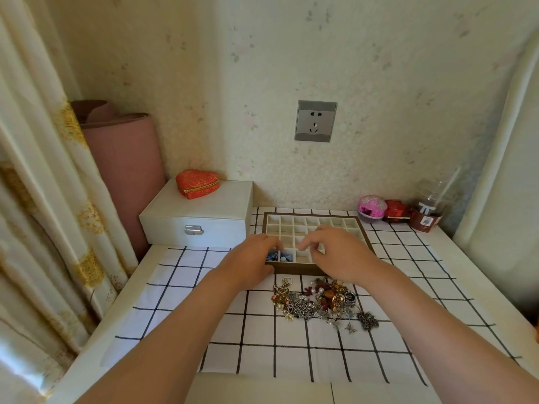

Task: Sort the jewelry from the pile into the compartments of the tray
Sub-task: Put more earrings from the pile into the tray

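Reaching forward now, both arms out over the checked cloth (262, 345), and both hands are at the tray (294, 270). It sits at the far side of the cloth, wooden frame, cream grid of compartments, just beyond the pile (318, 301).

Left hand (250, 258) is on the tray's near-left corner: fingers curled over the rim into the grid, thumb against the front wall, gripping that corner. Right beside those fingers, blue pieces (284, 256) lie in the two near-left compartments.

Right hand (335, 252) hangs over the near-middle of the tray, knuckles up, fingers curled in, thumb and forefinger drawn close together. Is there something tiny pinched in there? Cannot tell from this angle.

The pile is a tangled heap of chains, pearls, brooches and charms on the cloth, just in front of the tray's front wall and under the right wrist. A few charms lie apart at its near-right edge.

Off to the left, a white box (201, 217) with a red heart case (197, 183) on top. Far right corner, a pink ball (372, 208) and a cup (428, 211) against the wall.
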{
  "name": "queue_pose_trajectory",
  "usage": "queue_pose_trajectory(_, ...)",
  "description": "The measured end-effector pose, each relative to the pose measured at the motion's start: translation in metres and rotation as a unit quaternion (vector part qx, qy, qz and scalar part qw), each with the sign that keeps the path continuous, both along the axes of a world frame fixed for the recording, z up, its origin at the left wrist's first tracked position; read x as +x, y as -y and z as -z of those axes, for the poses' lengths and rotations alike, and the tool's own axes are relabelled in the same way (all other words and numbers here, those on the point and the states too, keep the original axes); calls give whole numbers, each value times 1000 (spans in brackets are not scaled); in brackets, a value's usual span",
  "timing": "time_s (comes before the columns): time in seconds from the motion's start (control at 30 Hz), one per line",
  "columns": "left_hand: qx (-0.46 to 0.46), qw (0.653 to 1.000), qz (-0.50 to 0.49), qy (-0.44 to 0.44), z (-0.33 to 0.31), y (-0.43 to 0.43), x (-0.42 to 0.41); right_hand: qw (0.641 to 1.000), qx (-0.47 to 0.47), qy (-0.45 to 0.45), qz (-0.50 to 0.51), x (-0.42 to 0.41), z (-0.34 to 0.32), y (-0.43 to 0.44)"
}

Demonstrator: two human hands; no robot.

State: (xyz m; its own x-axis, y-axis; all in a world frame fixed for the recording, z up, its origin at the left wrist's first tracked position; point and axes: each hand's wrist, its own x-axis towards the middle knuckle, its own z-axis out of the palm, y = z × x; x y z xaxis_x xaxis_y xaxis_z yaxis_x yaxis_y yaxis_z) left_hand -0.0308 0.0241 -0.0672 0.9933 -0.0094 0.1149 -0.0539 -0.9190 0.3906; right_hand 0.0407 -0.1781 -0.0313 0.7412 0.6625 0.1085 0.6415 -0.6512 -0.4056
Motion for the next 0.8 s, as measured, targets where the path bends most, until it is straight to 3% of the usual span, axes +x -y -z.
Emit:
queue_pose_trajectory(0.23,7,995,44,88,-11,26,-12,997,-74,-20,-23,-15,-3,24)
queue_pose_trajectory(0.33,-8,998,55,41,-9,45,-16,993,-112,-1,-31,-20,-1,22)
queue_pose_trajectory(0.47,37,997,62,-13,-4,57,-15,987,-156,5,-29,-20,4,16)
queue_pose_trajectory(0.8,14,991,64,-115,-7,38,-7,980,-194,25,-23,-17,11,0)
